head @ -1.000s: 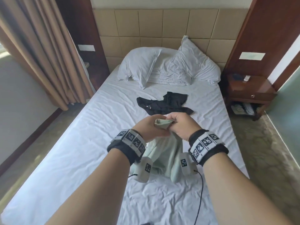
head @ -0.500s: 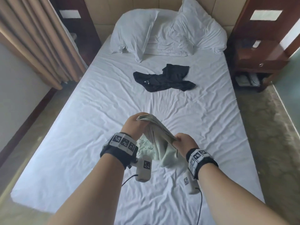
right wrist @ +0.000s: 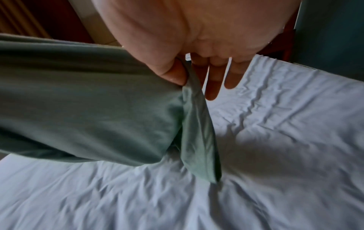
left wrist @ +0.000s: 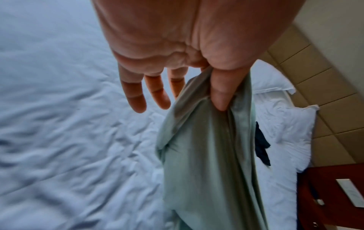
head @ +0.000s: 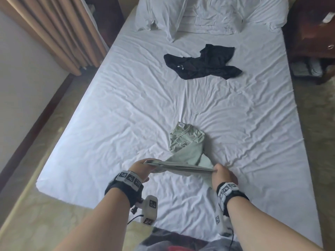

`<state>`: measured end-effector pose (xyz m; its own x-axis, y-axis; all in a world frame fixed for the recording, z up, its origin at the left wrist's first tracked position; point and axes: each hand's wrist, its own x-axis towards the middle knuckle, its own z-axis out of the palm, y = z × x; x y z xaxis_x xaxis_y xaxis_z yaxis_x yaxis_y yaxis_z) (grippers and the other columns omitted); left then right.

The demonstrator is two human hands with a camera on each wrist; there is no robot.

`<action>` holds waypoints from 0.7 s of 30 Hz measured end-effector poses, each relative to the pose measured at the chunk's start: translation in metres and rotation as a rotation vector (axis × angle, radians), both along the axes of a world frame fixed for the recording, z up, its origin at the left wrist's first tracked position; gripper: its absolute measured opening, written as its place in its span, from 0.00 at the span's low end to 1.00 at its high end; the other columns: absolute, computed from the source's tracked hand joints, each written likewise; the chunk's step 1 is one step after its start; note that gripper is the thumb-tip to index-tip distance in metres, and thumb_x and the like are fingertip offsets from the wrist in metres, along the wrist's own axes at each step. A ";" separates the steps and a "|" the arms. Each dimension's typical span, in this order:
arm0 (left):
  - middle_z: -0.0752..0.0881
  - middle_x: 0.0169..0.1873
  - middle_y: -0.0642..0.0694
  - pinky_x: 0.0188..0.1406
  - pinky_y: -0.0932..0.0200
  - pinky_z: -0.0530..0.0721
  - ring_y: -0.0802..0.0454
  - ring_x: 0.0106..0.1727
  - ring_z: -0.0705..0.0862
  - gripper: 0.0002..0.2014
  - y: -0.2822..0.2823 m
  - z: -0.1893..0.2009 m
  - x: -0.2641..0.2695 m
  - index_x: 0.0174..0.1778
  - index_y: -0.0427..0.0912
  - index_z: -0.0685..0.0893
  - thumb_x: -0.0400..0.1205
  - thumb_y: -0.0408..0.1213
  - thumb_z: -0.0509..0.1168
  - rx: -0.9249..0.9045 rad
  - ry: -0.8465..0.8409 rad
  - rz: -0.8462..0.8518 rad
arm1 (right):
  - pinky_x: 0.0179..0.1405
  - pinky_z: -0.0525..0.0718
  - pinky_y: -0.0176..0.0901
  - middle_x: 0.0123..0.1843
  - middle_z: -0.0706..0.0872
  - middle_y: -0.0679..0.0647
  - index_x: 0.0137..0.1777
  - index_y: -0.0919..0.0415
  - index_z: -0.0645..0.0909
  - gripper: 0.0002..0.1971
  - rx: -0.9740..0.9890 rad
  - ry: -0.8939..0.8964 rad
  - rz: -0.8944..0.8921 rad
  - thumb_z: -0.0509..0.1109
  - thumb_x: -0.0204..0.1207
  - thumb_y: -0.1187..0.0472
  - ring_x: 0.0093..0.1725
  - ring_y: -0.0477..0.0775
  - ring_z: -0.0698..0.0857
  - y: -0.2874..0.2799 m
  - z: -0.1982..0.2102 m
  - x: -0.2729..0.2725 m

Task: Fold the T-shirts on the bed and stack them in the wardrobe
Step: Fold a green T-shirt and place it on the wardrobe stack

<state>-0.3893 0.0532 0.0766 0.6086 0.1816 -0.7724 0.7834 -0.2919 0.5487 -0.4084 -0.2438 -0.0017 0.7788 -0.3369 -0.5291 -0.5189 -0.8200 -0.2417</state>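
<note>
The step in hand looks like laying out the pale green T-shirt (head: 188, 147) for folding, with nothing yet folded or stacked. The left hand (head: 139, 169) pinches one end of the shirt's near edge between thumb (left wrist: 222, 91) and a finger hidden behind the cloth, its other fingers (left wrist: 135, 95) hanging straight and free. The right hand (head: 223, 173) has a matching grip on the other end, thumb (right wrist: 174, 73) pressed to the fabric and the remaining fingers loose. Between the two grips the edge is pulled taut and lifted off the bed (head: 126, 109). Beyond them the shirt slopes down to the sheet, its collar end bunched and resting there. A black T-shirt (head: 203, 63) lies crumpled well beyond the grips, toward the pillows (head: 208, 11), untouched. The next move probably calls for lowering the held edge toward the person while keeping it taut, so the body lies flat. The bunched collar end would then need smoothing before any fold. The wardrobe is not in view.
</note>
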 end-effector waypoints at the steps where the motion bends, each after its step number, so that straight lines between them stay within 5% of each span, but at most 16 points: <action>1: 0.88 0.44 0.44 0.51 0.49 0.84 0.48 0.45 0.82 0.15 0.005 -0.006 -0.006 0.51 0.55 0.94 0.83 0.29 0.68 -0.030 0.028 0.070 | 0.64 0.80 0.52 0.45 0.86 0.55 0.52 0.48 0.78 0.11 0.028 -0.013 -0.045 0.55 0.82 0.60 0.58 0.65 0.81 0.002 -0.002 -0.004; 4: 0.79 0.36 0.47 0.39 0.51 0.84 0.51 0.35 0.78 0.17 0.017 -0.028 -0.026 0.71 0.35 0.83 0.85 0.27 0.68 -0.043 0.069 0.276 | 0.55 0.81 0.51 0.45 0.82 0.56 0.55 0.56 0.72 0.05 0.135 -0.084 -0.163 0.58 0.82 0.64 0.51 0.64 0.79 0.007 -0.003 -0.019; 6: 0.76 0.28 0.47 0.24 0.61 0.72 0.52 0.26 0.73 0.13 0.020 -0.038 -0.037 0.65 0.36 0.88 0.86 0.31 0.66 -0.096 0.092 0.396 | 0.47 0.77 0.48 0.56 0.80 0.60 0.56 0.59 0.71 0.07 0.180 -0.150 -0.213 0.61 0.80 0.66 0.49 0.63 0.79 0.004 0.000 -0.029; 8: 0.72 0.24 0.48 0.20 0.67 0.61 0.54 0.21 0.65 0.12 0.017 -0.036 -0.041 0.57 0.43 0.93 0.87 0.32 0.64 -0.206 0.075 0.484 | 0.46 0.75 0.46 0.59 0.76 0.58 0.55 0.58 0.71 0.09 0.188 -0.209 -0.230 0.63 0.77 0.69 0.46 0.62 0.77 0.000 0.002 -0.034; 12: 0.79 0.26 0.47 0.13 0.68 0.67 0.56 0.18 0.73 0.11 0.016 -0.021 -0.025 0.57 0.45 0.92 0.87 0.32 0.65 -0.309 0.006 0.660 | 0.47 0.74 0.43 0.59 0.71 0.54 0.54 0.54 0.75 0.15 0.169 -0.194 -0.126 0.64 0.74 0.73 0.43 0.57 0.74 -0.004 0.011 -0.026; 14: 0.88 0.32 0.42 0.17 0.64 0.78 0.51 0.23 0.82 0.12 0.016 -0.014 -0.017 0.58 0.43 0.91 0.85 0.28 0.65 -0.358 -0.064 0.723 | 0.54 0.79 0.44 0.61 0.73 0.55 0.52 0.53 0.81 0.12 0.139 -0.133 -0.058 0.64 0.76 0.69 0.45 0.58 0.78 -0.008 0.013 -0.022; 17: 0.93 0.47 0.36 0.38 0.53 0.89 0.41 0.38 0.92 0.13 0.011 -0.004 -0.013 0.58 0.41 0.91 0.84 0.26 0.65 -0.395 -0.166 0.721 | 0.65 0.80 0.53 0.65 0.79 0.59 0.53 0.54 0.85 0.11 0.098 -0.085 -0.063 0.60 0.80 0.61 0.57 0.65 0.82 -0.011 0.012 -0.018; 21: 0.93 0.53 0.35 0.44 0.53 0.90 0.43 0.44 0.93 0.12 0.006 0.002 -0.007 0.57 0.38 0.91 0.82 0.25 0.66 -0.410 -0.198 0.797 | 0.49 0.77 0.50 0.52 0.86 0.59 0.60 0.51 0.81 0.12 0.197 -0.149 -0.250 0.58 0.84 0.58 0.49 0.64 0.81 -0.010 0.026 -0.013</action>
<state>-0.3963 0.0596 0.0782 0.5489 0.3391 -0.7640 0.5504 0.5413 0.6356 -0.4209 -0.2540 0.0245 0.7590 -0.4293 -0.4895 -0.6445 -0.6020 -0.4714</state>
